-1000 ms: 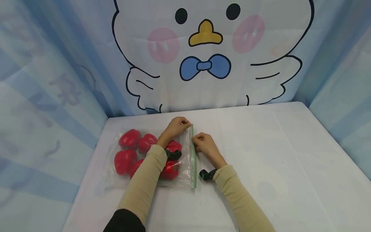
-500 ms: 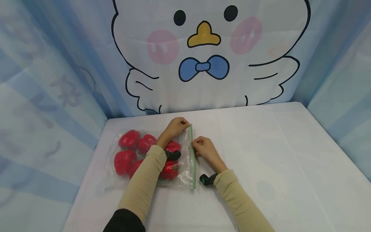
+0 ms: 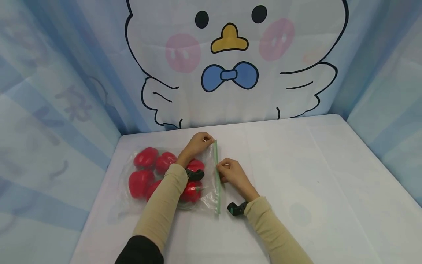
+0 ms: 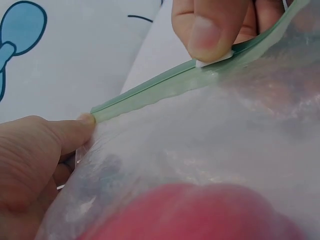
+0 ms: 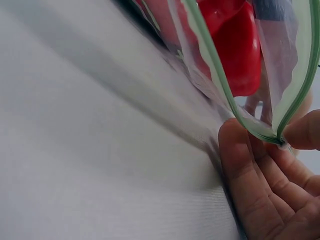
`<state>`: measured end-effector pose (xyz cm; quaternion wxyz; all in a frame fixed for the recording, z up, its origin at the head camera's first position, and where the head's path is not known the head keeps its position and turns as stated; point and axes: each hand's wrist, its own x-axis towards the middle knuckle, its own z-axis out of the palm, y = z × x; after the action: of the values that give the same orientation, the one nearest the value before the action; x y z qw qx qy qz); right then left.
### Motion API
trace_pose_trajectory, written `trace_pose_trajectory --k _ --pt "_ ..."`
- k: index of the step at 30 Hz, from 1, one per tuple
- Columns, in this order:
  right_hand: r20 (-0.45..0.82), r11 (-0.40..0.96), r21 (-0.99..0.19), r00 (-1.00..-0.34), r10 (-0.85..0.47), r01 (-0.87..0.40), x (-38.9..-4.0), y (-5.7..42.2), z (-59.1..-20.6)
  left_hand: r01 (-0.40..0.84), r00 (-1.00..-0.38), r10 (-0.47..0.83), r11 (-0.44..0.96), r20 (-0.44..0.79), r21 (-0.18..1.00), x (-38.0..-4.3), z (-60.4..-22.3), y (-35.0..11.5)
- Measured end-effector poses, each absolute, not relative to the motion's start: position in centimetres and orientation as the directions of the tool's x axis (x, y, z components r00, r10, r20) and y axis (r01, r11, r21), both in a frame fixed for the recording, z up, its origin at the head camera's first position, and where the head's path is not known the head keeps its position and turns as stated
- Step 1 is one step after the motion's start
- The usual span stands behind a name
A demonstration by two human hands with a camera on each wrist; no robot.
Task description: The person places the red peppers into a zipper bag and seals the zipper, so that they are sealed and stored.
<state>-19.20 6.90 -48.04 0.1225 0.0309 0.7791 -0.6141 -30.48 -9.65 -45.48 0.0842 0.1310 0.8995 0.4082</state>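
Note:
A clear zip bag [image 3: 207, 157] lies flat with several red bell peppers [image 3: 141, 183] inside. Its green zip strip [image 3: 216, 190] runs along the right edge. At the far corner of that strip, my left hand [image 3: 198, 143] pinches the bag between thumb and fingers. My right hand [image 3: 234, 175] grips a small white slider [image 4: 215, 60] partway along the strip. In the left wrist view, the strip between both hands is pressed together. On the near side of the slider, the right wrist view shows the bag's mouth gaping, with a red pepper [image 5: 235, 47] inside.
A white table [image 3: 296, 176] carries the bag on its left half. Behind it hangs a curtain [image 3: 230, 102] with a cartoon bird, and blue patterned curtains [image 3: 59, 110] flank the sides. The left forearm [image 3: 161, 209] crosses over the bag and hides some peppers.
My right hand has slid a short way along the zip strip towards the near side, with the slider in its fingers. The left hand stays at the far corner.

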Motion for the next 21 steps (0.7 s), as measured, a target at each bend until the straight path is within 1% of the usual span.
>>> trace_pose_trajectory --k 21 --pt "-0.235 0.196 -0.96 -0.957 -0.168 0.202 -16.7 7.3 -48.0 0.167 -0.954 0.298 0.632 -0.039 0.757 -30.4 -45.3 -9.5"
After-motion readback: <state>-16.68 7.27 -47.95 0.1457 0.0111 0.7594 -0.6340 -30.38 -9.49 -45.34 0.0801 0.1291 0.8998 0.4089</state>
